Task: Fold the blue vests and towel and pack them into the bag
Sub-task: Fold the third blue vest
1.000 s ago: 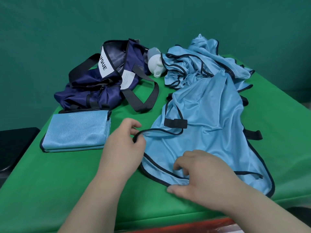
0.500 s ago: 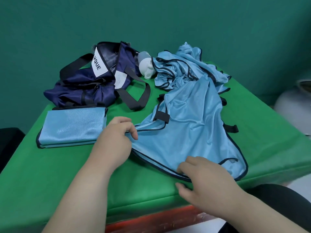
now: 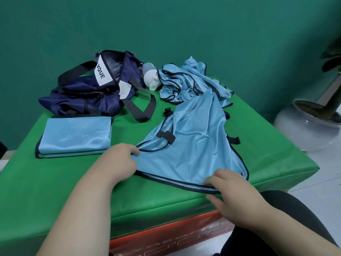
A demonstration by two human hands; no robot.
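A light blue vest [image 3: 193, 143] with black trim lies spread on the green table [image 3: 55, 191]. My left hand [image 3: 118, 161] pinches its left edge. My right hand [image 3: 232, 191] grips the near hem, thumb under the trim. Behind it, more blue vest cloth [image 3: 186, 82] lies crumpled in a heap. A folded blue towel [image 3: 75, 136] lies flat at the left. The navy bag [image 3: 92, 93] sits behind the towel, its mouth open and its black straps loose.
A white and grey bottle [image 3: 151, 78] lies between the bag and the crumpled heap. A white plant pot [image 3: 306, 126] stands on the floor at the right. The table's near edge runs above a red box [image 3: 166, 237].
Both hands slid right and toward me along the vest, drawing its near part flatter. The view has swung right, bringing the plant pot in.
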